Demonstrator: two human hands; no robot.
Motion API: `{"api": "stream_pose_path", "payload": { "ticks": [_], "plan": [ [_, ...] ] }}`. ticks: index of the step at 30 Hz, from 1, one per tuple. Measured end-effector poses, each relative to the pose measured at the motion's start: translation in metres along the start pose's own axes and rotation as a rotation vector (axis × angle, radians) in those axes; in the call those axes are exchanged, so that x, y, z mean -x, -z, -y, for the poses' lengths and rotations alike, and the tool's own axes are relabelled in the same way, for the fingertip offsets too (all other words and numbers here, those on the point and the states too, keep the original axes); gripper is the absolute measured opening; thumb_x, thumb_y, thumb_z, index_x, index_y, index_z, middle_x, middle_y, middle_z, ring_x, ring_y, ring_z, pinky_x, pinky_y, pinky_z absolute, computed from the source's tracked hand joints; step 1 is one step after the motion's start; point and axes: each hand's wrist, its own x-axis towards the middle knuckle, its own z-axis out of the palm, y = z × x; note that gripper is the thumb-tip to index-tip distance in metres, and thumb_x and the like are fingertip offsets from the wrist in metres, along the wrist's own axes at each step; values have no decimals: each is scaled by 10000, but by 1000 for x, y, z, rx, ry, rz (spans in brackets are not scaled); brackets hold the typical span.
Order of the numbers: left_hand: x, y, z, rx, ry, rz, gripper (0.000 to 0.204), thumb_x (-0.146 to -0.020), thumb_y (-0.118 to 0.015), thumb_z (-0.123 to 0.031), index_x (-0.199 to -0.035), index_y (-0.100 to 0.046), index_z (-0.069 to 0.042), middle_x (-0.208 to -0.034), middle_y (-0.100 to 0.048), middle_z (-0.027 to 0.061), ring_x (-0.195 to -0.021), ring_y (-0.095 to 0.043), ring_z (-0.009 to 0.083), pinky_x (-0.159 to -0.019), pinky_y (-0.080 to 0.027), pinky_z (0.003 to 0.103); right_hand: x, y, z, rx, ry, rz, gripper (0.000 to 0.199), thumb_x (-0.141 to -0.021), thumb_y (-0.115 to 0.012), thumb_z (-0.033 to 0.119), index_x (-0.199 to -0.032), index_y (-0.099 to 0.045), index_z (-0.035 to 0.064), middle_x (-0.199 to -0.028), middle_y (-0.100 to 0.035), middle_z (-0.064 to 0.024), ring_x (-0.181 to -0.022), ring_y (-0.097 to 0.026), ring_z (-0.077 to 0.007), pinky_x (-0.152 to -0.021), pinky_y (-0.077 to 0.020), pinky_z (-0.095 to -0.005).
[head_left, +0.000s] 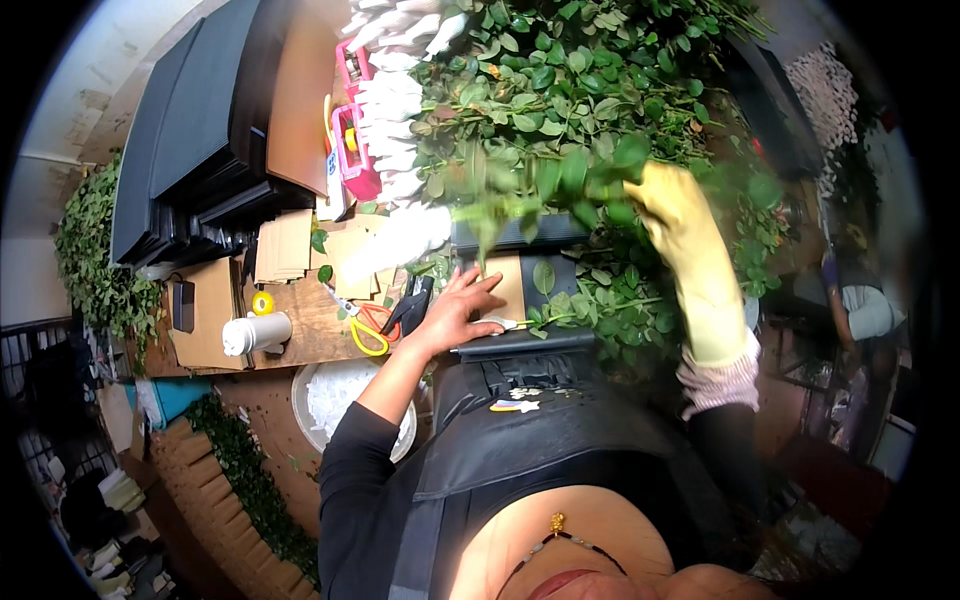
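My bare left hand [462, 312] lies with its fingers spread over a piece of brown cardboard [508, 285] in an open black box [563, 272]. Its thumb is beside the white-wrapped head of a rose [512, 324], whose leafy stem runs off to the right. My right hand [662, 205], in a long yellow glove, is closed round a leafy rose stem [575, 185] raised above the box. Motion blurs that stem, and a bright white-wrapped head [410, 235] is at its left. Whether the two join is hard to tell.
Behind lies a heap of leafy roses [560, 80] with white-wrapped heads. Black boxes [200, 110] are stacked at the left. Scissors [375, 332], a white bottle [256, 333] and yellow tape [263, 303] lie on the wooden table [305, 345]. A white tub [312, 425] stands below.
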Motion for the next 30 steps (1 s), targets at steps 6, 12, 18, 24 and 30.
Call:
{"api": "stream_pose_path", "payload": {
  "ticks": [6,12,18,24,30],
  "plan": [
    [0,-9,5,-24,-29,-117,1009,-725,-949,-391,-1540,-442,-79,-1598,-510,98,-1538,-385,324,-1284,-159,603,85,-4,37,-134,-276,607,415,-791,-619,-70,-1163,-744,62,-967,-740,-184,-900,-703,-400,-796,-573,-454],
    [-2,-3,1,32,3,-72,838,-750,-934,-368,-1465,-564,-132,-1503,-623,40,-1548,-363,329,-1295,-124,588,113,-19,44,-77,-432,908,347,-937,-597,36,-1243,-737,120,-1092,-755,-160,-1025,-705,-387,-883,-571,-469],
    [-2,1,-3,-54,-16,2,706,-765,-904,-367,-1399,-684,-146,-1528,-601,26,-1564,-323,363,-1284,-125,623,127,-52,44,79,-540,1062,372,-954,-586,83,-1280,-733,187,-1184,-758,-118,-1098,-712,-328,-971,-566,-425],
    [-4,-1,-5,-94,-7,7,702,-766,-895,-394,-1392,-693,-148,-1498,-627,33,-1548,-350,377,-1277,-140,642,130,-31,-7,-598,-895,1050,457,-956,-735,193,-1406,-660,199,-1400,-689,-71,-1261,-643,-215,-1087,-504,-367],
    [-4,2,-8,-147,-19,-13,679,-773,-890,-408,-1371,-709,-141,-1480,-641,21,-1532,-374,369,-1269,-198,629,28,-33,-21,93,-546,413,322,-1013,-606,232,-1265,-706,58,-1172,-748,-162,-1094,-715,-327,-968,-571,-432]
  ]
}}
